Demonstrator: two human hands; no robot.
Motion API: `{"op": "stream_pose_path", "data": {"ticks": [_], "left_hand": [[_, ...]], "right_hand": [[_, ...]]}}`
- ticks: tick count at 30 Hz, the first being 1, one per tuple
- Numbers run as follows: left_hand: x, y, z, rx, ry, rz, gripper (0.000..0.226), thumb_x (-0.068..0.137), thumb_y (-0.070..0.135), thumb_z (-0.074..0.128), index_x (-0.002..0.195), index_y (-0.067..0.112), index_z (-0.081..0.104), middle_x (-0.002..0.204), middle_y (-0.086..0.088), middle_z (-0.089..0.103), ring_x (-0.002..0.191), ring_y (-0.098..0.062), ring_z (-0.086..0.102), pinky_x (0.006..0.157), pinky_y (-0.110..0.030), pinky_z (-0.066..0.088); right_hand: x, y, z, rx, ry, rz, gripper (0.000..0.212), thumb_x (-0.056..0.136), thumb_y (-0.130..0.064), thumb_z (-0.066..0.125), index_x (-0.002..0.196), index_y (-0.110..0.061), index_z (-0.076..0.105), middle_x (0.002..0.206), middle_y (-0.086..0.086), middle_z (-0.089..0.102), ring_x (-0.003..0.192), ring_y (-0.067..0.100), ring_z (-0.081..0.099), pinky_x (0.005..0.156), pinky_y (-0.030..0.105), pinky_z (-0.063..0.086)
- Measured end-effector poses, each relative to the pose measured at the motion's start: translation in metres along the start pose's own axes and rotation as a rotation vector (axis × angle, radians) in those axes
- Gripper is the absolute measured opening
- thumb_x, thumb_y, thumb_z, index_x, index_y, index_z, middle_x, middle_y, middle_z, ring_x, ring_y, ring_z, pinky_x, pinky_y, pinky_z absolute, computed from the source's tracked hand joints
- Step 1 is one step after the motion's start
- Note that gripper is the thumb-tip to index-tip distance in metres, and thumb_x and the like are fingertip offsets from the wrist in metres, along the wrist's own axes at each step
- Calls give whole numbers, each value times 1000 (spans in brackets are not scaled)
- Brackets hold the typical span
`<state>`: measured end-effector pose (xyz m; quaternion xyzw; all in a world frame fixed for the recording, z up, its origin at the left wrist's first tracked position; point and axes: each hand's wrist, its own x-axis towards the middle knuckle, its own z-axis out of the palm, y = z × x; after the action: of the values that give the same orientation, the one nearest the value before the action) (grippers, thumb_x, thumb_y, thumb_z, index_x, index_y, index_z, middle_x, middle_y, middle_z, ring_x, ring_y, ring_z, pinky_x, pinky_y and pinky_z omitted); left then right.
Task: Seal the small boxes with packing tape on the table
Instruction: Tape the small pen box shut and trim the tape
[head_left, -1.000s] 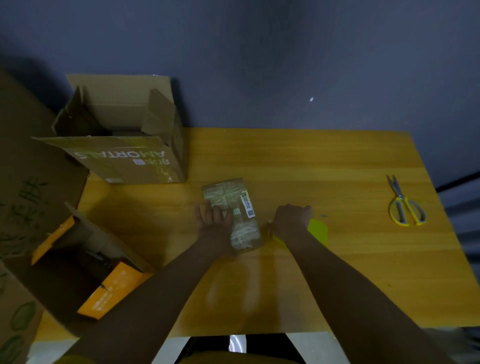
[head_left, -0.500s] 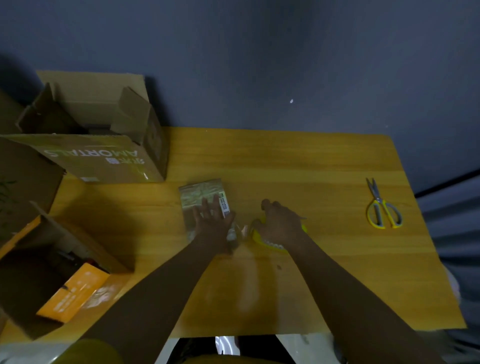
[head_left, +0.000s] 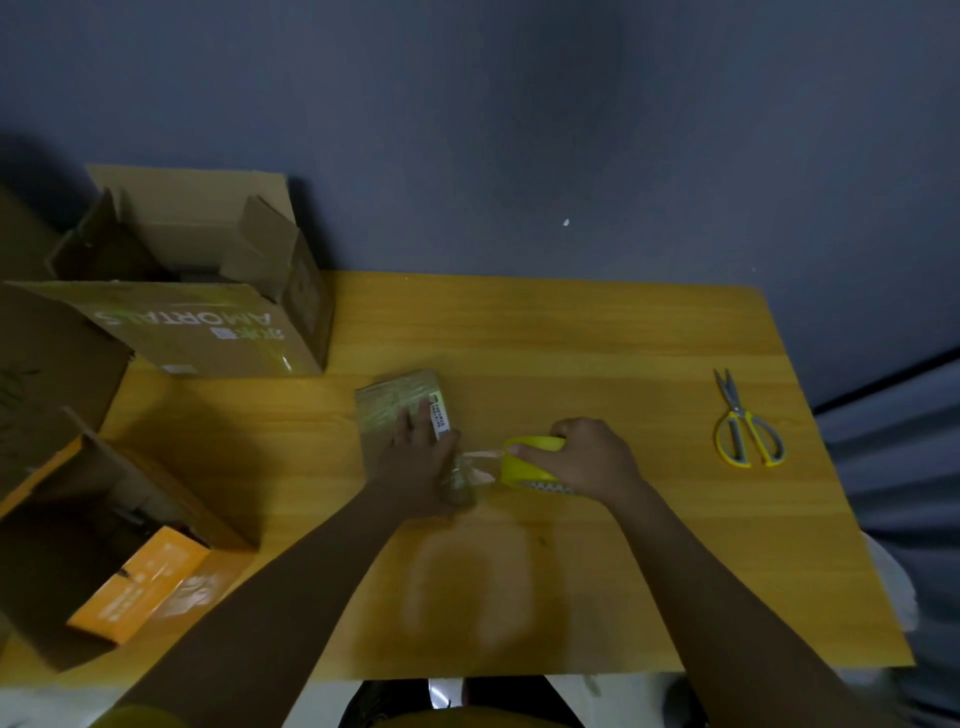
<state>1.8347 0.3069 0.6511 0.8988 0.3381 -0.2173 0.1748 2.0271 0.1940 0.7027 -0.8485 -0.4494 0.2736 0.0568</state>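
Note:
A small brown box (head_left: 395, 402) wrapped in shiny tape, with a white label, lies flat in the middle of the wooden table (head_left: 597, 343). My left hand (head_left: 418, 457) presses flat on its near half, fingers straight. Just right of the box, my right hand (head_left: 582, 457) grips a yellow tape dispenser (head_left: 530, 462) with a toothed edge. A short strip of clear tape (head_left: 478, 460) stretches from the dispenser to the box's right side.
Yellow-handled scissors (head_left: 743, 426) lie near the table's right edge. A large open cardboard box (head_left: 208, 322) stands at the back left corner. Another open carton (head_left: 104, 545) with orange boxes (head_left: 140, 582) inside sits at the left front.
My right hand has drawn the dispenser a little to the right, away from the box, and a strip of tape now shows between them. My left hand stays on the box.

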Motion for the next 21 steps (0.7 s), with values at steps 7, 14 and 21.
{"op": "stream_pose_path", "data": {"ticks": [7, 14, 21], "left_hand": [[-26, -26, -1, -526, 233, 199, 102, 65, 56, 80, 145, 31, 24, 159, 5, -13, 145, -18, 14, 106, -30, 37], [-50, -52, 24, -668, 284, 263, 114, 53, 75, 67, 146, 27, 22, 158, 11, -14, 143, -8, 18, 102, -30, 43], [-68, -74, 37, -296, 282, 188, 126, 51, 99, 34, 149, 20, 26, 151, 5, -29, 145, -19, -22, 119, -47, 9]], "right_hand": [[-21, -38, -55, 126, 81, -148, 66, 80, -67, 58, 113, -10, 70, 118, 2, 68, 109, 18, 61, 84, 31, 50], [-41, -88, -50, 140, 5, -211, 49, 80, -62, 64, 81, -14, 71, 70, -7, 63, 66, 8, 59, 60, 29, 46], [-54, -113, -20, 66, 2, -203, 47, 80, -61, 66, 55, -34, 35, 42, -10, 31, 41, 2, 36, 42, 16, 22]]}}
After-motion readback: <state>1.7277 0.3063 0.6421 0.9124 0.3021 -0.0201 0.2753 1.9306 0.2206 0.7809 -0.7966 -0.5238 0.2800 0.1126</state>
